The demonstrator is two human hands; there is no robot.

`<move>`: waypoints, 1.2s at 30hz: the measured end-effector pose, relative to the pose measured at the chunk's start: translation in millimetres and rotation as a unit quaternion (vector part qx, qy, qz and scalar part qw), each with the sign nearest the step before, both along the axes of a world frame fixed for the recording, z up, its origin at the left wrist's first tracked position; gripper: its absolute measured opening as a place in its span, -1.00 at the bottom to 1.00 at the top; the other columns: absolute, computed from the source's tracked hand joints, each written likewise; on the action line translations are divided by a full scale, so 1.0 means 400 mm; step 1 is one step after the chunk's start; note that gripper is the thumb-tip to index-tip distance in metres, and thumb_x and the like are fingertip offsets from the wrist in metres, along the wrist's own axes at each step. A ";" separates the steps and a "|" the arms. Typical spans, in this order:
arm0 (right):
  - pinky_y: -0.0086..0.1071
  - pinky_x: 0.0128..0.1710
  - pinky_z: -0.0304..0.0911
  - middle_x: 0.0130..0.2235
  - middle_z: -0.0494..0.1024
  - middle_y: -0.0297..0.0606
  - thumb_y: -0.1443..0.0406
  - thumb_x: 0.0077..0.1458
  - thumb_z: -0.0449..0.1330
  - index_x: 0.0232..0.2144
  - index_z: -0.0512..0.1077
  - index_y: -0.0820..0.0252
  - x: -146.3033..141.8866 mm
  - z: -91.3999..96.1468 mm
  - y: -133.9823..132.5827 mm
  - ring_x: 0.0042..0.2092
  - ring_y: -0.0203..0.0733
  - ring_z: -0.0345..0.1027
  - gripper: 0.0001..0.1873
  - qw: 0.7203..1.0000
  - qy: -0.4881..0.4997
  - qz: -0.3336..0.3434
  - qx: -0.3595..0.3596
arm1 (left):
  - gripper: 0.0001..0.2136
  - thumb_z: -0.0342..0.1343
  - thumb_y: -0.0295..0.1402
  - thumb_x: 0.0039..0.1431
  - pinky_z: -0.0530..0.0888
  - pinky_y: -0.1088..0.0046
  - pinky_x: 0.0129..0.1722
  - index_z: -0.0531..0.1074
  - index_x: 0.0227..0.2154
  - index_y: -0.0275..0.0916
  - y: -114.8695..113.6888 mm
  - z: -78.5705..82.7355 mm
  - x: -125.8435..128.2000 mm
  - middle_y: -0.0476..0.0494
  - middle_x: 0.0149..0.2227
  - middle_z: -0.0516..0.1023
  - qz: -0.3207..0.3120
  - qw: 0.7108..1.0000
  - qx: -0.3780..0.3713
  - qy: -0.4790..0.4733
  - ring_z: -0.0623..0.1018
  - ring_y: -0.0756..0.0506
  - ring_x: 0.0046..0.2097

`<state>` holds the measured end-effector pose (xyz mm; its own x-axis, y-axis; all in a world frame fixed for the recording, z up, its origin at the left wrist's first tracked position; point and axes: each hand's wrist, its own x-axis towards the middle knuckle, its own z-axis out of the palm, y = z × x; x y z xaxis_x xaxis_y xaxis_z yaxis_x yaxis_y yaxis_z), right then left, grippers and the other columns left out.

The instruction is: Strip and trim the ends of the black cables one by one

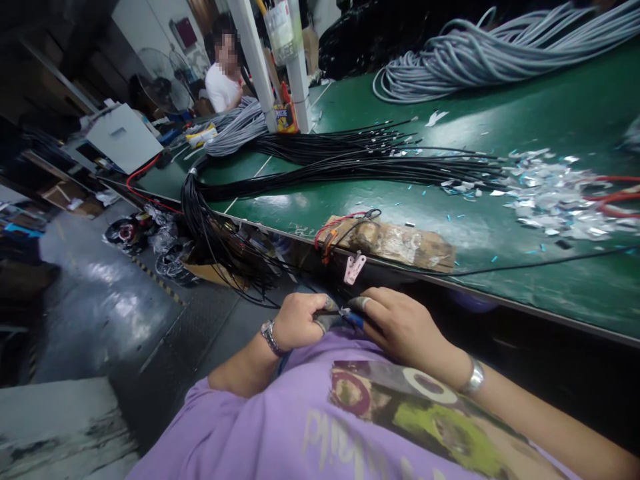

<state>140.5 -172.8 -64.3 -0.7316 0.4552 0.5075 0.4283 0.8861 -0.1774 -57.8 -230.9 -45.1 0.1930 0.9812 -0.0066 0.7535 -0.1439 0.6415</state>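
My left hand [300,321], with a watch on its wrist, is closed in a pinch on a black cable close to my body. A pale, bared-looking cable end [344,311] shows between my two hands. My right hand [400,327] is closed beside it, thumb and fingers pressed together. A small blue piece [355,319] sticks out at its fingertips, too small to identify. Dark coverings wrap some of my fingertips. Below the bench edge hang many black cables [205,217], bundled and draped over the green bench [480,233].
On the bench edge lies a worn wooden block [417,248] with a pink clip [355,268] hanging by it. Foil and film scraps [550,193] are heaped at the right. Grey cable coils [450,63] lie behind. Another person [223,83] sits at the far end.
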 end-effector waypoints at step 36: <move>-0.32 -0.34 0.37 -0.38 0.55 -0.27 0.20 0.00 0.22 -0.36 0.38 0.15 -0.031 -0.017 0.001 -0.36 -0.20 0.41 -0.83 0.813 0.228 0.033 -0.535 | -0.64 0.31 -0.11 -0.14 0.30 0.56 -0.45 0.38 -0.54 -0.33 0.012 -0.047 0.020 0.02 -0.56 0.38 0.060 0.938 -0.123 -0.318 0.30 0.08 -0.49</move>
